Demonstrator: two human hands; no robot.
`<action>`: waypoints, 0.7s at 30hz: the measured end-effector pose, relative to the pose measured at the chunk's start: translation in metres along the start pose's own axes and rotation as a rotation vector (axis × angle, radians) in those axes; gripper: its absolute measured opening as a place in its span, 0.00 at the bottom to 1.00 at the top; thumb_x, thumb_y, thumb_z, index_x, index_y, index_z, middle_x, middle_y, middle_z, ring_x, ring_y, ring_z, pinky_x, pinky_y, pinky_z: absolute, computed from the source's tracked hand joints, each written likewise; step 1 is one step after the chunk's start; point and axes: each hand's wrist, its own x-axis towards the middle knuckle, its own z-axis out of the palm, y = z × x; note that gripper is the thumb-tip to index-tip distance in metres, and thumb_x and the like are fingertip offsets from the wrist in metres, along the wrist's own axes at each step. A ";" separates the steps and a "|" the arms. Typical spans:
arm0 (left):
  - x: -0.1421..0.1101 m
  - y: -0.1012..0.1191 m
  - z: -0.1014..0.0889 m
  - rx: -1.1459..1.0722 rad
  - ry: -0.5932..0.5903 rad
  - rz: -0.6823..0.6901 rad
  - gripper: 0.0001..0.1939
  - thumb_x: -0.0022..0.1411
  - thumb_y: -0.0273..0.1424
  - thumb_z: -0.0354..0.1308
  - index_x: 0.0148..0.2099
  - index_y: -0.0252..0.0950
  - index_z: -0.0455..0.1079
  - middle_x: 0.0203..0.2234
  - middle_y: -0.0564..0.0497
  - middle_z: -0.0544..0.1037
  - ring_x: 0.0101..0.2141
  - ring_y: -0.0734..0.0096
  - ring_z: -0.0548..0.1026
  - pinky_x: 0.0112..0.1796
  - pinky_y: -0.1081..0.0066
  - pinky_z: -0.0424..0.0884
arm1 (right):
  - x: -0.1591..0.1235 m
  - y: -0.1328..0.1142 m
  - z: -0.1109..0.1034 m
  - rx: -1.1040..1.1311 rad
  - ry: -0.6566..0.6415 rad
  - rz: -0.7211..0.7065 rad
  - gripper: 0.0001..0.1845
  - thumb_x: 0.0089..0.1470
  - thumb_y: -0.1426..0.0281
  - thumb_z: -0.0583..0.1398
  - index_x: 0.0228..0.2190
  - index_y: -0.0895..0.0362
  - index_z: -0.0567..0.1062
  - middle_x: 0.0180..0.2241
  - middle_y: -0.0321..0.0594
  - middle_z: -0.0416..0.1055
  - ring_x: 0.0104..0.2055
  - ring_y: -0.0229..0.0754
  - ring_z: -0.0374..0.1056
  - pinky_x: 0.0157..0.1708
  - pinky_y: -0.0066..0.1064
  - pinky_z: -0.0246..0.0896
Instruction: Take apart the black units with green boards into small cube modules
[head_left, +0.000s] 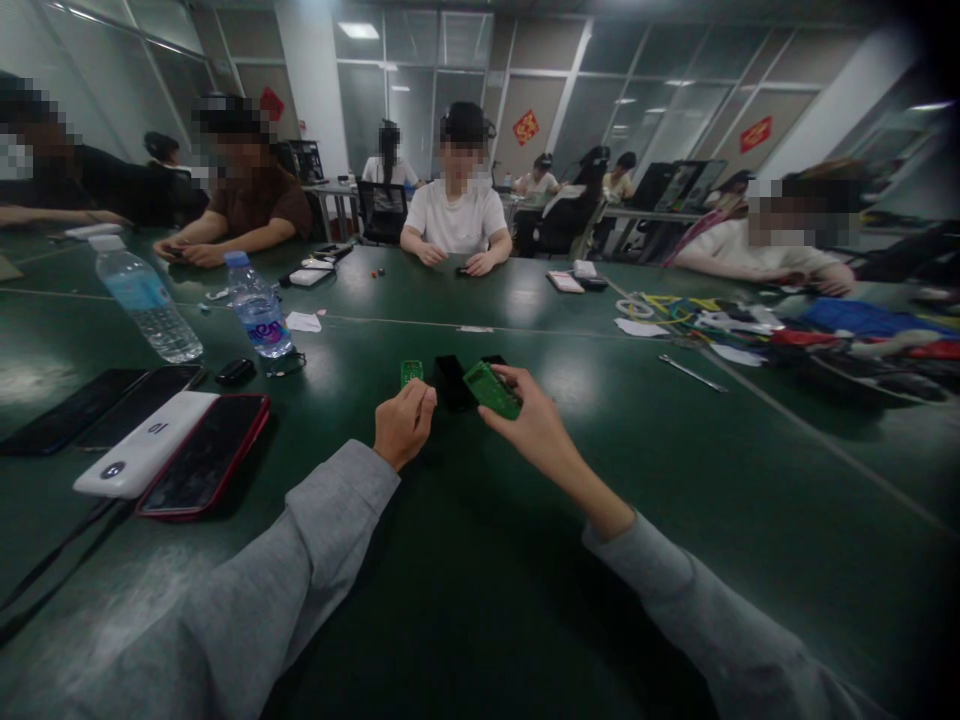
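Observation:
Between the thumb and fingers of my right hand (536,420) is a green circuit board (489,390), tilted and raised a little over the table. My left hand (405,424) is closed, its fingertips pinched together; what they hold, if anything, is too small to make out. Just beyond the left hand shows a smaller green circuit board (412,372), its lower end hidden by that hand; I cannot tell whether they touch. A black open case (451,384) lies between my hands. Part of another black piece (493,360) shows behind the board on the right.
Several phones and a white power bank (146,445) lie at left, near two water bottles (259,308) and a black earbud case (235,372). A wrench (691,373) and a heap of cables (697,315) are at right. Other people sit around the green table (480,590).

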 end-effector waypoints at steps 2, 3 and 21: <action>0.002 -0.001 0.000 -0.056 0.013 -0.054 0.19 0.72 0.37 0.37 0.33 0.37 0.65 0.27 0.52 0.71 0.28 0.74 0.69 0.29 0.73 0.60 | 0.010 0.022 -0.015 -0.086 0.128 0.018 0.29 0.51 0.65 0.63 0.54 0.58 0.66 0.51 0.49 0.68 0.52 0.52 0.66 0.53 0.47 0.63; 0.003 -0.002 0.000 -0.076 0.018 -0.072 0.20 0.73 0.37 0.38 0.33 0.37 0.64 0.27 0.53 0.70 0.28 0.74 0.69 0.29 0.73 0.61 | 0.013 0.035 -0.022 -0.132 0.183 0.036 0.30 0.51 0.64 0.63 0.54 0.59 0.66 0.50 0.50 0.68 0.51 0.53 0.66 0.53 0.47 0.63; 0.009 -0.009 0.006 -0.051 0.158 -0.141 0.10 0.69 0.36 0.47 0.43 0.38 0.67 0.44 0.44 0.71 0.48 0.60 0.68 0.49 0.58 0.65 | -0.010 0.153 -0.029 -0.641 0.137 0.214 0.28 0.55 0.62 0.59 0.56 0.59 0.65 0.49 0.53 0.64 0.47 0.56 0.67 0.43 0.47 0.67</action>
